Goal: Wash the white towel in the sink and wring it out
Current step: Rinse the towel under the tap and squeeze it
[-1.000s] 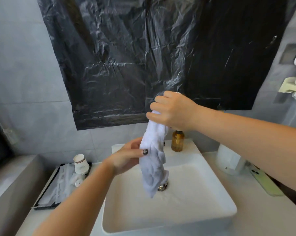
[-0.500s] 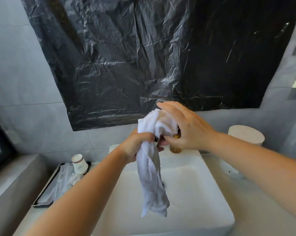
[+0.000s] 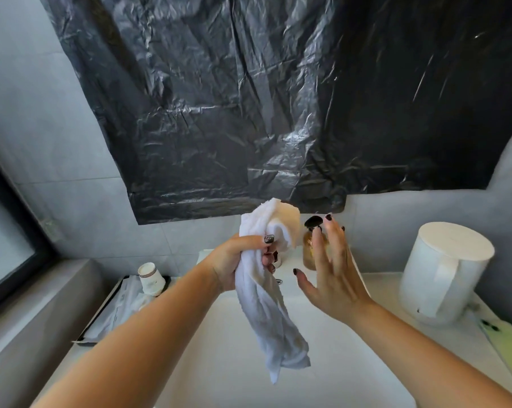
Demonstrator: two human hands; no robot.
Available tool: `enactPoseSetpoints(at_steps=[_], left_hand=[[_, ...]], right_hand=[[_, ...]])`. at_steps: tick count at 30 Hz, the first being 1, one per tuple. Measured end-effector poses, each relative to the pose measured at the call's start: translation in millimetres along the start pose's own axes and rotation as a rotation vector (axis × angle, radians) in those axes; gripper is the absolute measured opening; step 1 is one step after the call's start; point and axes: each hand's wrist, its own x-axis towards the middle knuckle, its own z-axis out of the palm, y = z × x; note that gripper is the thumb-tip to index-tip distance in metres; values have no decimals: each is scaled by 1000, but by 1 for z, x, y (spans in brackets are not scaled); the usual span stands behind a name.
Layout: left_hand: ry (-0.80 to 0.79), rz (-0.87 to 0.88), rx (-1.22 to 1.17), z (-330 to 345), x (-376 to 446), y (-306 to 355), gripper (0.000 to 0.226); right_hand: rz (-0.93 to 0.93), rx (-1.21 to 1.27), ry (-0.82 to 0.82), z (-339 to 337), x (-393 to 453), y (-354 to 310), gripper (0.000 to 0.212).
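Your right hand has let go since half a second ago; fingers now spread, just right of the white towel. Your left hand alone grips the towel's upper part. Towel: twisted, ropy terry, hanging over the glossy white sink. Behind the towel, an amber bottle; above it, crinkled black plastic sheet on grey tile.

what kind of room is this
Most likely a bathroom, at the washbasin. A white sink sits in a counter against grey tiled walls, with an amber pump bottle behind it, and the left hand grips a white towel over the basin.
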Motion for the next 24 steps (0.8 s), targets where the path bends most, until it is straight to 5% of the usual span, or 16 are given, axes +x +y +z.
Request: enactPoseSetpoints(at_steps=[8,14,18,21,24], left_hand=[[-380,-175,-22,7,4,-9,28],[-281,-305,246,4,-1,6,21],[-197,-310,505,9,-2,13,36],[-74,-292,662,16,-2,15,40],[145,-205,797,17,6,9,17]], right_hand=[[-89,293,128,14,46,-11,118],[-542,-27,56,-16,89,1,77],[-719,-200,-185,-22,107,0,58],[-578,-307,-548,-31,118,-18,52],[-313,-412,-891,-32,125,-34,38]])
